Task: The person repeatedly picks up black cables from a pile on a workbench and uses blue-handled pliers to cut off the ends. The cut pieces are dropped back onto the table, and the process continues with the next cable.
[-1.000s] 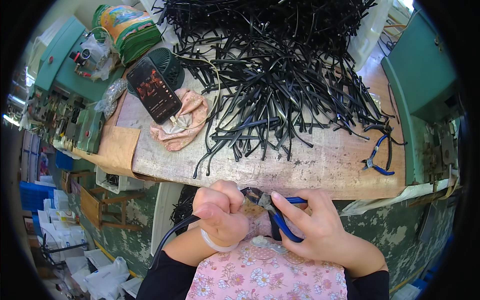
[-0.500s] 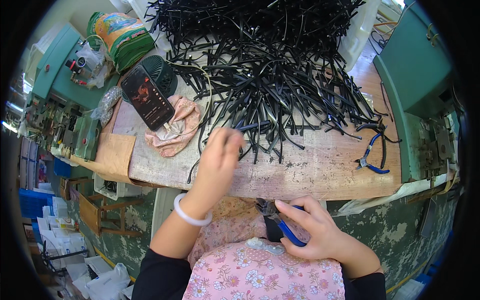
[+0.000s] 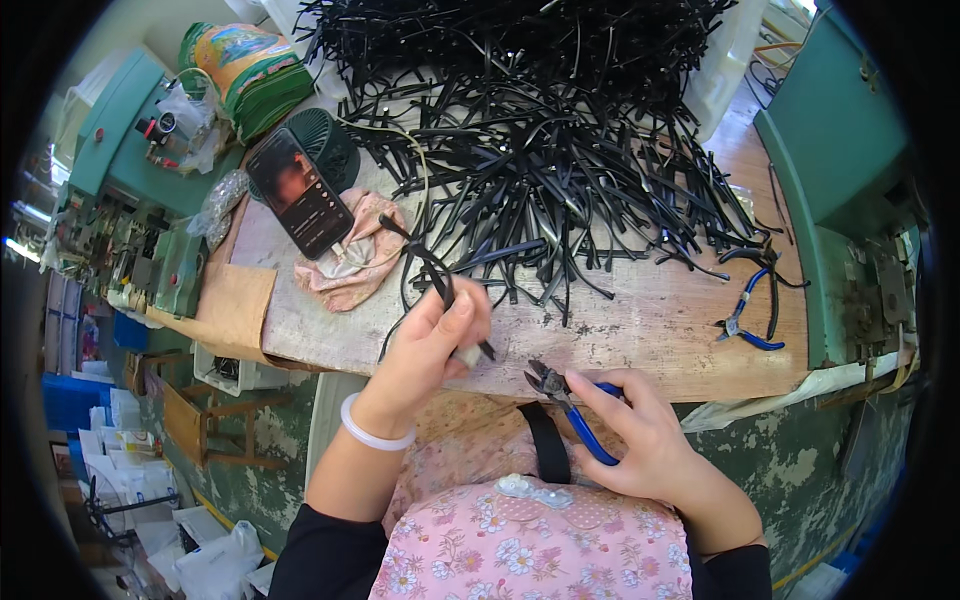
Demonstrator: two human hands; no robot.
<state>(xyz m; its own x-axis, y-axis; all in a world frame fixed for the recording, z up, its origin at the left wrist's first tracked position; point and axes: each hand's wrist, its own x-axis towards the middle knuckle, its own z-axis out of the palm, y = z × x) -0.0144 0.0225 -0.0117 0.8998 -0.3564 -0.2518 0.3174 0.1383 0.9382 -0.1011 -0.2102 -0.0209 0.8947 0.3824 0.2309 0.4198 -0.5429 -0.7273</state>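
My left hand (image 3: 425, 345) is closed round a thin black plastic piece (image 3: 432, 262), which looks like a pair of glasses temples joined together. One end of it sticks up past the fingers, and a short dark tip pokes out below them. In my right hand (image 3: 640, 430) are blue-handled side cutters (image 3: 549, 382), held over my lap with their jaws apart and pointing toward the left hand. The jaws do not touch the piece. Beyond both hands, a loose heap of similar black pieces (image 3: 530, 195) spreads over the worktable (image 3: 620, 345).
More cutters or pliers (image 3: 740, 315) lie at the table's right. A phone (image 3: 300, 195) leans on a green fan (image 3: 325, 145) beside a pink cloth (image 3: 340, 280). Green machines (image 3: 840, 150) stand on both sides. A white container (image 3: 725, 70) sits behind the heap.
My left hand has come back from the edge of the heap toward me and now has a black plastic piece in it. The cutters have risen slightly and their jaws show wider apart.
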